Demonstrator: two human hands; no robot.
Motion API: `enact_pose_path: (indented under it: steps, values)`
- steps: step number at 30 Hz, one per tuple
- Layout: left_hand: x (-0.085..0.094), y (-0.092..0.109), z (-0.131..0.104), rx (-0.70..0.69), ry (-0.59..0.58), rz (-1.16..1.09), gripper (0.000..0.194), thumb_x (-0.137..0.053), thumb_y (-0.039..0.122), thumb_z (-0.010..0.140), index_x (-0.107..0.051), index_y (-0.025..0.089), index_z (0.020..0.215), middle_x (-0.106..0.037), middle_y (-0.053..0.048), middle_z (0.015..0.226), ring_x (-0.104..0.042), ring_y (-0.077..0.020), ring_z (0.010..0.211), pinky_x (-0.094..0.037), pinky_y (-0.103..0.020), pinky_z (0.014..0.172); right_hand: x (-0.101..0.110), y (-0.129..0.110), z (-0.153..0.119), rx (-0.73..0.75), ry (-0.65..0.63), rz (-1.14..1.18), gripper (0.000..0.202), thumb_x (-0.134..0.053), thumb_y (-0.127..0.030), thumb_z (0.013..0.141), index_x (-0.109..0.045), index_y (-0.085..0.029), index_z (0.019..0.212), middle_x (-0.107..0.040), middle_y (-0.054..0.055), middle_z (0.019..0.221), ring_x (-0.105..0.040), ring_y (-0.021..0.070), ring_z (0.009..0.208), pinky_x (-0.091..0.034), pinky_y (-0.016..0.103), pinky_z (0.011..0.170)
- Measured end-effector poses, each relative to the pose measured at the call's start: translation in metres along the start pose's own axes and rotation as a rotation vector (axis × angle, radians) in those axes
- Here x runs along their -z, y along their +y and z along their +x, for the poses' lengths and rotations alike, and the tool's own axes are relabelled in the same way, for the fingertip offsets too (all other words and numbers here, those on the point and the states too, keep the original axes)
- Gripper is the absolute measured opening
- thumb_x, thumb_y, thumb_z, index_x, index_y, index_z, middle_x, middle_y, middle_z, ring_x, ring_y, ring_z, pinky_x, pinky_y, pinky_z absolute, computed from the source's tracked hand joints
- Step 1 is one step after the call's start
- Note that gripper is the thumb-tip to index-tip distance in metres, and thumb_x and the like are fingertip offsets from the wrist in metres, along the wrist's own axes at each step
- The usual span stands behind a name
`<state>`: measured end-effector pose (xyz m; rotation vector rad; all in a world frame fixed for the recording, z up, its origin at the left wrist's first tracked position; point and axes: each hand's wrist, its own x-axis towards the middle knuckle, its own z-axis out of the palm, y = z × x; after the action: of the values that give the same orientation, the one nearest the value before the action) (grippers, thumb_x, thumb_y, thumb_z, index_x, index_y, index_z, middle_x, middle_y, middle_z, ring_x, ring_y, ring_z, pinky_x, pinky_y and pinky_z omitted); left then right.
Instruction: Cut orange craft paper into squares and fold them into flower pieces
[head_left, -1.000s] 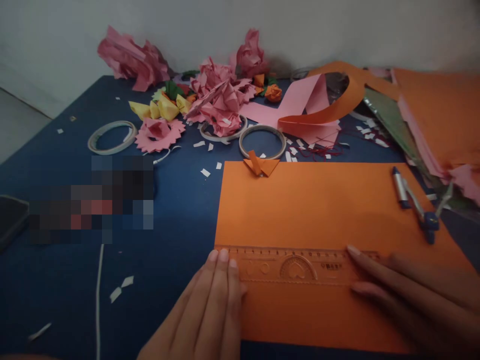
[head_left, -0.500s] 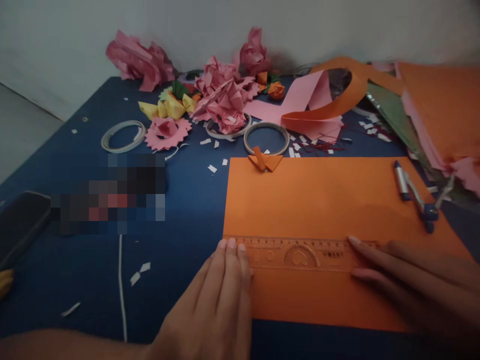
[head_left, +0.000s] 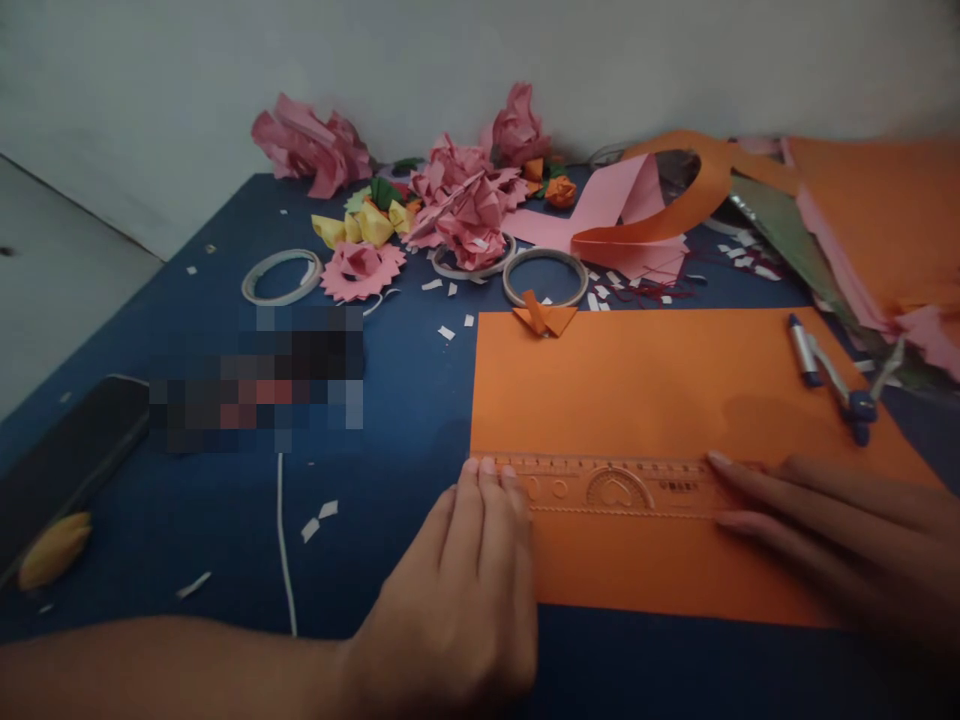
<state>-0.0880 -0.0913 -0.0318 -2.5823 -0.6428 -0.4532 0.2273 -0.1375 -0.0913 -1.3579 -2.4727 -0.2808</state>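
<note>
A clear plastic ruler (head_left: 547, 490) with a protractor shape cut into it lies across a sheet of orange paper (head_left: 622, 380). At the ruler's left end my left hand (head_left: 465, 590) holds it down, fingertips at its upper edge and thumb hidden. My right hand (head_left: 840, 530) grips the other end, with one finger at the top edge and another at the bottom edge. A compass (head_left: 861, 408) and a blue-and-white pen-like piece (head_left: 804, 350) rest on the sheet's right side. A small folded orange paper piece (head_left: 546, 318) sits on its far edge.
Crumpled pink paper flowers (head_left: 465, 190), yellow paper buds (head_left: 371, 222) and tape rolls (head_left: 281, 278) stand toward the wall. Orange sheets (head_left: 885, 220) are stacked at right. A dark phone-like object (head_left: 82, 460) and white cable (head_left: 283, 545) lie at left, beside a blurred-out patch.
The view has shifted, so most things sit further right in the picture. Both hands keep their places on the ruler, which has not visibly moved on the sheet.
</note>
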Motion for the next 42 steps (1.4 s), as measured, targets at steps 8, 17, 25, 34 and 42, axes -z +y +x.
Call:
enact_pose_path:
  steps: [8, 17, 25, 34, 42]
  values:
    - [0.000, 0.001, -0.005, 0.018, 0.008, 0.028, 0.020, -0.049, -0.002, 0.080, -0.062, -0.009, 0.094, -0.070, -0.023, 0.085, -0.069, -0.0339, 0.079, -0.062, -0.034, 0.059, 0.007, -0.005, 0.016, 0.015, -0.015, -0.040, 0.059, -0.048, -0.019, 0.091, -0.025, -0.021, 0.145, -0.065, 0.005, 0.094, -0.061, 0.0162, 0.074, -0.046, 0.028, 0.063]
    - [0.001, -0.001, -0.003, 0.035, -0.022, -0.027, 0.018, -0.050, -0.003, 0.080, -0.061, -0.009, 0.094, -0.070, -0.023, 0.087, -0.068, -0.0351, 0.081, -0.063, -0.034, 0.060, 0.010, -0.008, 0.013, -0.018, -0.020, 0.028, 0.053, -0.044, -0.019, 0.092, -0.031, -0.023, 0.143, -0.067, 0.004, 0.095, -0.062, 0.0187, 0.079, -0.045, 0.031, 0.063]
    - [0.004, 0.000, -0.002, 0.036, -0.050, -0.024, 0.022, -0.045, -0.003, 0.081, -0.061, -0.009, 0.095, -0.069, -0.022, 0.090, -0.067, -0.0343, 0.084, -0.063, -0.033, 0.062, 0.011, -0.008, 0.015, -0.056, -0.021, 0.063, 0.059, -0.053, -0.018, 0.088, -0.031, -0.028, 0.143, -0.066, 0.002, 0.092, -0.063, 0.0174, 0.076, -0.048, 0.029, 0.063]
    - [0.002, -0.004, -0.001, 0.020, -0.095, -0.012, 0.026, -0.040, 0.000, 0.081, -0.062, -0.007, 0.094, -0.070, -0.020, 0.090, -0.068, -0.0327, 0.084, -0.063, -0.032, 0.062, 0.009, -0.007, 0.003, -0.088, -0.048, 0.076, 0.054, -0.050, -0.019, 0.090, -0.036, -0.028, 0.141, -0.064, 0.003, 0.107, -0.063, 0.0190, 0.087, -0.050, 0.032, 0.077]
    - [0.006, -0.003, 0.000, 0.036, -0.125, -0.013, 0.033, -0.035, 0.001, 0.080, -0.062, -0.007, 0.097, -0.070, -0.020, 0.092, -0.068, -0.0313, 0.086, -0.061, -0.032, 0.065, 0.011, -0.007, 0.006, -0.130, -0.085, 0.054, 0.053, -0.050, -0.020, 0.090, -0.037, -0.034, 0.139, -0.064, 0.000, 0.101, -0.064, 0.0161, 0.082, -0.054, 0.027, 0.074]
